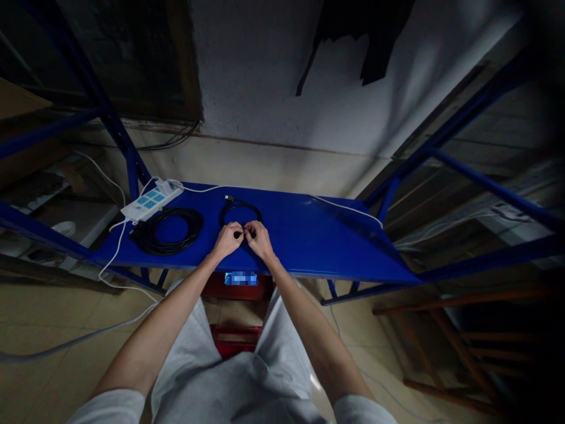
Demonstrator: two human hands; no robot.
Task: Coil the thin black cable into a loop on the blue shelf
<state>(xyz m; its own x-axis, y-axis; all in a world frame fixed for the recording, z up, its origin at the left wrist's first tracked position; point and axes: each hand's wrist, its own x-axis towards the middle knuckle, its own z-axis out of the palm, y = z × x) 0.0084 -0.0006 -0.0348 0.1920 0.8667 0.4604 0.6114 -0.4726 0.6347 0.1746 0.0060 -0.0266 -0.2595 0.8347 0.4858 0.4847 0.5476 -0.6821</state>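
Left hand [228, 239] and right hand [260, 238] pinched narrow on black cable [248, 204]. Blue shelf [309, 241] extends right; front edge near wrists.

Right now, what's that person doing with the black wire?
A person sitting at a blue table has their left hand and right hand close together, fingertips pinched on the near side of a looped black cable. Its plug end lies on the table beyond the hands. Off to the left, a bigger black coil lies beside a white power strip.
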